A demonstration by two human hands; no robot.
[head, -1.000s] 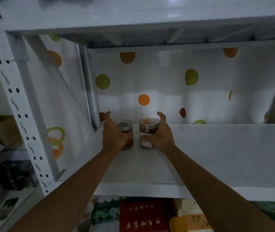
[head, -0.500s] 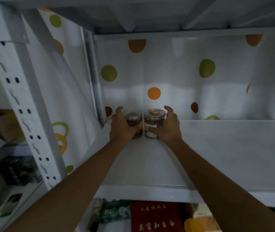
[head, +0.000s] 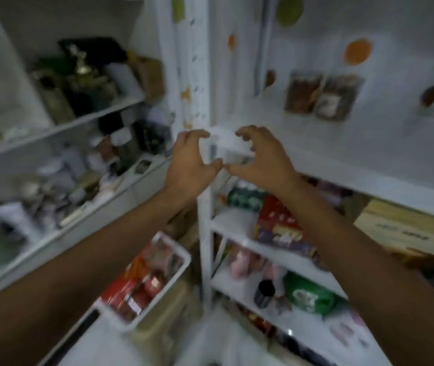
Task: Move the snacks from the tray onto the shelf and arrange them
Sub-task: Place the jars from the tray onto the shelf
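Observation:
Two clear snack jars stand side by side at the back of the white shelf [head: 316, 143]: the left jar [head: 301, 92] and the right jar [head: 337, 100], both filled with brown snacks. My left hand [head: 192, 159] and my right hand [head: 258, 157] hover in front of the shelf's near left corner, fingers loosely curled, holding nothing, thumbs almost touching. Below them a white tray [head: 181, 260] holds several red snack packs [head: 136, 286]. The picture is blurred by motion.
A white perforated upright [head: 197, 75] stands just behind my hands. Lower shelves on the right carry a red box [head: 276, 225], a green bag [head: 308, 294] and a dark cup [head: 263, 289]. The left rack [head: 78, 122] is crowded with jars and packets.
Both hands have let go of the two jars and pulled back to the shelf's front edge. My head has turned down and left, bringing the tray and lower shelves into view.

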